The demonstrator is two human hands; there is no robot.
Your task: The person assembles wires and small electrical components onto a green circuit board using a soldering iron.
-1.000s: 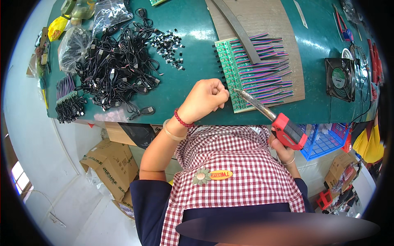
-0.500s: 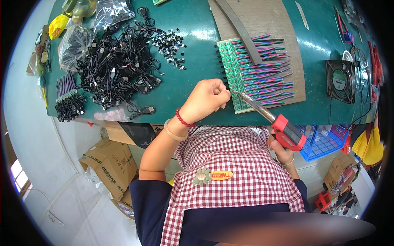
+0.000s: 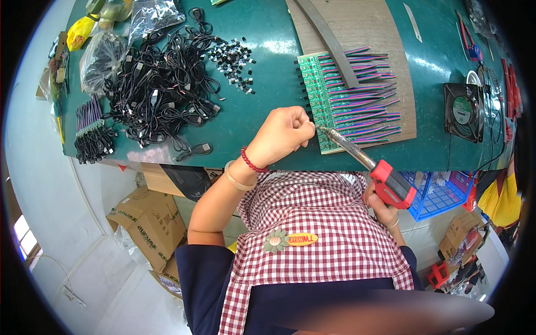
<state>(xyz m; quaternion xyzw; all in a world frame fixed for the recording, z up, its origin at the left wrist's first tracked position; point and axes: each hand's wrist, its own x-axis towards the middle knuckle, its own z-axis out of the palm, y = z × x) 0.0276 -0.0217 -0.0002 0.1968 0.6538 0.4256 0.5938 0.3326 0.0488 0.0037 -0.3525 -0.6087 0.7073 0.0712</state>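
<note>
My right hand [image 3: 382,207] grips a soldering iron [image 3: 393,184] with a red and black handle. The iron's metal tip reaches the left edge of a green circuit board panel [image 3: 312,95], close to my left fingers. My left hand [image 3: 286,131] is closed in a pinch beside that edge; whatever it pinches is too small or hidden to make out. Rows of striped coloured wires [image 3: 365,106] run rightward from the panel, and small black parts stick out along its left side. A grey metal bar [image 3: 329,42] lies across the upper wires.
A brown board [image 3: 405,84] lies beneath the panel on the green table [image 3: 251,134]. At left are a heap of black cables [image 3: 162,89] and small connectors [image 3: 231,61]. A black fan [image 3: 463,111] stands at right. A blue basket [image 3: 438,195] is below the table edge.
Hardly anything differs. The whole view has shifted very slightly; both hands and the soldering iron keep nearly the same places at the panel's edge.
</note>
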